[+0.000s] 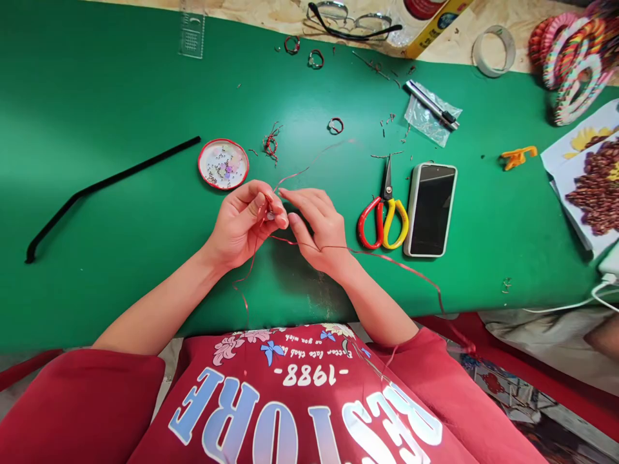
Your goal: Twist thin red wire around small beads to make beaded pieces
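Note:
My left hand (249, 219) pinches a small red cord piece (269, 202), with a pale bead-like bit showing between thumb and fingers. Thin red cord strands (396, 261) trail from it: one runs up and right, one hangs toward my shirt, one crosses by my right wrist. Close beside it is my right hand (316, 225), fingers stretched and thumb apart, its index fingertip near the cord; I see nothing gripped in it. A round red-rimmed dish (206, 177) of tiny beads lies left of my hands. Beyond them sit a red cord tangle (271, 143) and a finished-looking cord ring (335, 125).
Right of my hands lie red-and-yellow scissors (388, 206) and a phone (432, 209). A black bent strip (116, 171) is at left. Farther back are a utility knife (432, 104), two more cord rings (316, 59), glasses (355, 26) and a tape roll (476, 55).

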